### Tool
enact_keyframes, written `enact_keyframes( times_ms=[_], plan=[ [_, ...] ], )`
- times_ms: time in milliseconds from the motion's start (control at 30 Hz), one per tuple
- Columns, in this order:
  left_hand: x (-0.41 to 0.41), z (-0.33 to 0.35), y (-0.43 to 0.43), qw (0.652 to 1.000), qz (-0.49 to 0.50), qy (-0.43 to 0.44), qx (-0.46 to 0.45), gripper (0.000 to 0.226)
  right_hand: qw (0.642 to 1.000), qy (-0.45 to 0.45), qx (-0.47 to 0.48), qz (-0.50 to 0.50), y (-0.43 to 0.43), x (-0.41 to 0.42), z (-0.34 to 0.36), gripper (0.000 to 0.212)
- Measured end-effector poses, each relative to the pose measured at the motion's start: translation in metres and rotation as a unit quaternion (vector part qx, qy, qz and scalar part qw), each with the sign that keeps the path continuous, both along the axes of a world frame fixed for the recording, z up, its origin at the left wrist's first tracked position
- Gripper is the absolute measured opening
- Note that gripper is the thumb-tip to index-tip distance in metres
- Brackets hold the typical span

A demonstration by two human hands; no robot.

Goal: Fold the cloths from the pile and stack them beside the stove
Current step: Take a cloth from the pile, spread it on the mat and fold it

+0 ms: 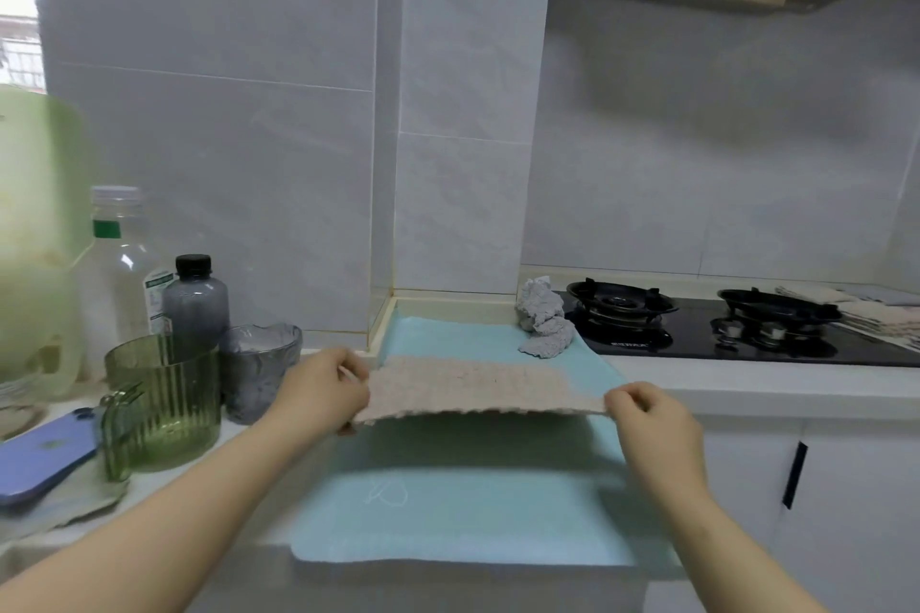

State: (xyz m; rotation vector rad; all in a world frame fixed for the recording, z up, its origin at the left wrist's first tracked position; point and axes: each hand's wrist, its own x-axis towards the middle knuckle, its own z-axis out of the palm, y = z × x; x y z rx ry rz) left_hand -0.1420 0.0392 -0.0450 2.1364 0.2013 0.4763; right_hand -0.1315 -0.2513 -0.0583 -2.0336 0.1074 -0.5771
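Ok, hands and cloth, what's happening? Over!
Left hand and right hand pinch the beige cloth at its ends, near edge lifted over the blue towel. Grey cloth lies crumpled beside the stove, not yet folded.

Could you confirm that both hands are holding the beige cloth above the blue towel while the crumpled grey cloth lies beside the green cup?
No: in the head view the grey cloth lies beside the stove, on the blue towel, not by the green cup. The left hand and right hand do hold the beige cloth above the towel.
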Motion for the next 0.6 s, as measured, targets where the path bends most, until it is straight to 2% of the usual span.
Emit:
enact_keyframes(
  times_ms=[100,233,400,533,600],
  plan=[
    [-0.017,-0.017,0.007,0.985,-0.037,0.110,0.129,0.015,0.987,0.126,-0.092,0.028,-0.003,-0.015,-0.013,0.024],
    [-0.030,-0.031,0.003,0.965,-0.059,0.110,0.229,0.020,0.973,0.181,-0.138,0.046,-0.004,-0.030,-0.022,0.017],
    [-0.038,-0.031,0.001,0.944,-0.147,0.089,0.280,0.016,0.966,0.197,-0.140,0.094,-0.004,-0.040,-0.017,0.010],
    [-0.047,-0.030,0.007,0.930,-0.208,0.145,0.266,0.044,0.966,0.195,-0.109,0.133,-0.008,-0.046,-0.016,0.023],
    [-0.050,-0.028,0.011,0.927,-0.213,0.153,0.267,0.045,0.966,0.183,-0.116,0.139,-0.009,-0.047,-0.017,0.031]
  ],
)
